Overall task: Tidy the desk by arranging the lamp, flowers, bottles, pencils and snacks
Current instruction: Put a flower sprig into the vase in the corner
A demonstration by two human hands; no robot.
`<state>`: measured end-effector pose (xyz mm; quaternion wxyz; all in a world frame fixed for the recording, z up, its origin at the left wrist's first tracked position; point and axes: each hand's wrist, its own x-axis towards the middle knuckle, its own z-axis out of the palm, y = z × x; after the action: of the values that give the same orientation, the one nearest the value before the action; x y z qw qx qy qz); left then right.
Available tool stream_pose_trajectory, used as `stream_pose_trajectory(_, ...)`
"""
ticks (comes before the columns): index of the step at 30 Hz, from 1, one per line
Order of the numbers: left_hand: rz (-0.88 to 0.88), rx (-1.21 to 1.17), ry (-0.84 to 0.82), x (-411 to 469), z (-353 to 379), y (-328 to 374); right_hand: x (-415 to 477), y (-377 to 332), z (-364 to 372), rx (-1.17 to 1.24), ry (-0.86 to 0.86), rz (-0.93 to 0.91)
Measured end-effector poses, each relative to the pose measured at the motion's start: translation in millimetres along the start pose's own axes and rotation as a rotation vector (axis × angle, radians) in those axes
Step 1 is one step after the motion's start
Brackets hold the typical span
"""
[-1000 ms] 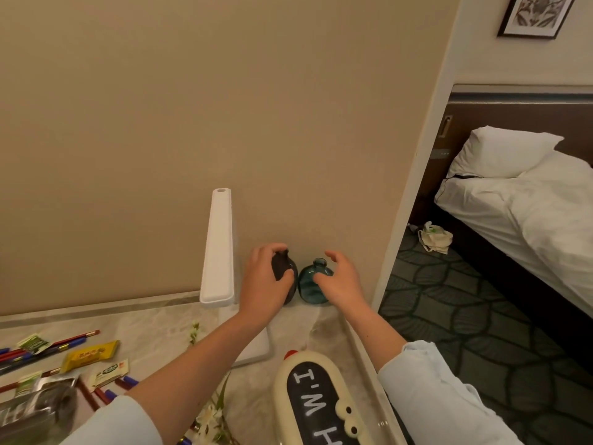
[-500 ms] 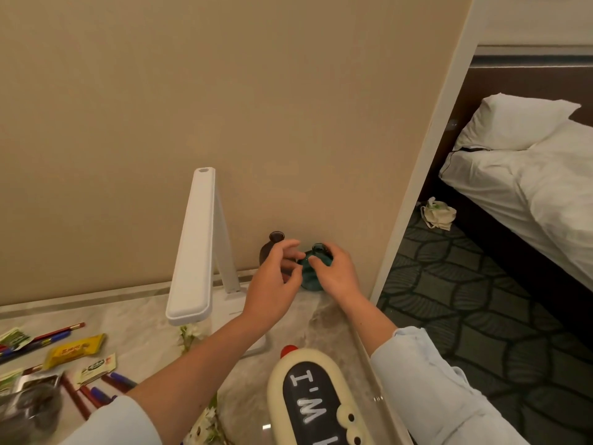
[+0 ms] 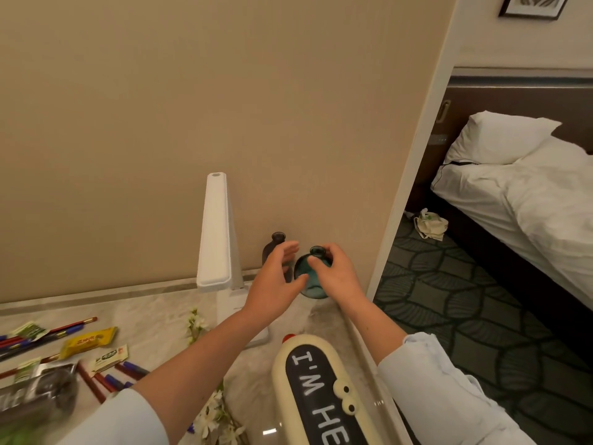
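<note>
left hand (image 3: 276, 282) has spread open beside the dark bottle (image 3: 276, 239) while right hand (image 3: 335, 274) pinches the teal bottle (image 3: 313, 290).

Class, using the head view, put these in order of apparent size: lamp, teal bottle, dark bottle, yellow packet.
1. lamp
2. teal bottle and yellow packet: these look alike, and the packet lies nearer the camera, so they are left unranked
3. dark bottle, partly hidden behind the left hand

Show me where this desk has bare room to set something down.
Bare desk lies between the lamp, the yellow snack packet and the flower sprig. Crowded: the corner with dark bottle, teal bottle, left hand and right hand.
</note>
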<state>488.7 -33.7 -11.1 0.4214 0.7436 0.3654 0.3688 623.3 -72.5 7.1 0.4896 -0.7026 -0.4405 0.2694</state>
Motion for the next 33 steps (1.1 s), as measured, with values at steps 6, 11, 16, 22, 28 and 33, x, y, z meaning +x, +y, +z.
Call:
stream_pose_trajectory(6, -0.063, -0.072, 0.021, -27.6, -20.5, 16.2, -37.7, -42.4, 4.4, 0.052, -0.07, -0.052)
stream_pose_trajectory(11, -0.08, -0.071, 0.071, -58.3, -52.2, 20.5, -69.7, -66.1, 25.2, 0.108, -0.129, -0.064)
stream_pose_trajectory(16, -0.11, -0.103, 0.14, -94.8, -99.0, 12.3, -97.6, -87.9, 67.2, 0.103, -0.212, -0.072)
stream_pose_trajectory(22, -0.129, -0.036, 0.197, -130.4, -158.8, -2.4, -121.8, -110.2, 129.1, 0.105, -0.265, -0.094)
stream_pose_trajectory(28, -0.203, -0.022, 0.283, -158.9, -240.1, -25.5, -143.6, -151.8, 205.3, 0.109, -0.365, -0.111)
stream_pose_trajectory(33, -0.21, -0.009, 0.329, -178.2, -323.1, -46.8, -161.7, -193.4, 280.4, 0.137, -0.403, -0.118)
